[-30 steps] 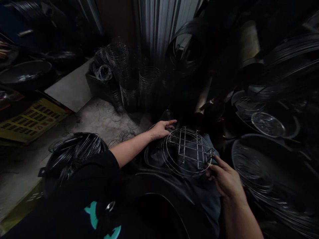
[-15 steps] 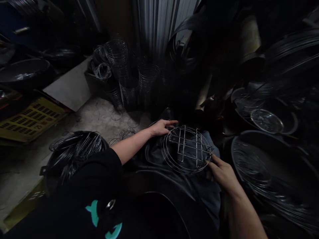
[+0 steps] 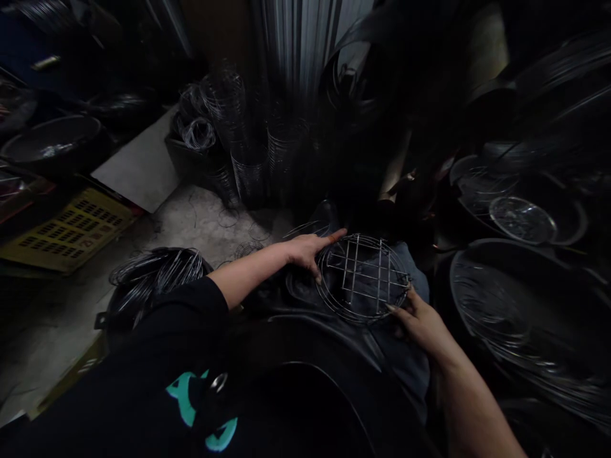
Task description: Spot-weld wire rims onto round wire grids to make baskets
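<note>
Metal wire rack (image 3: 365, 278) lies between left hand (image 3: 308, 250) and right hand (image 3: 420, 321).

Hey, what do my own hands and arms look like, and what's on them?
Your left hand and right hand are ungloved, with no watch visible. One left finger has an orange-brown patch, maybe a wrap. A short black sleeve covers your upper left arm; no right sleeve shows.

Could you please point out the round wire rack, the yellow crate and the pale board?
Round wire rack (image 3: 380, 273): head view, on a grid bar.
Yellow crate (image 3: 71, 230): head view, on its slotted side.
Pale board (image 3: 139, 156): head view, mid-face.
</note>
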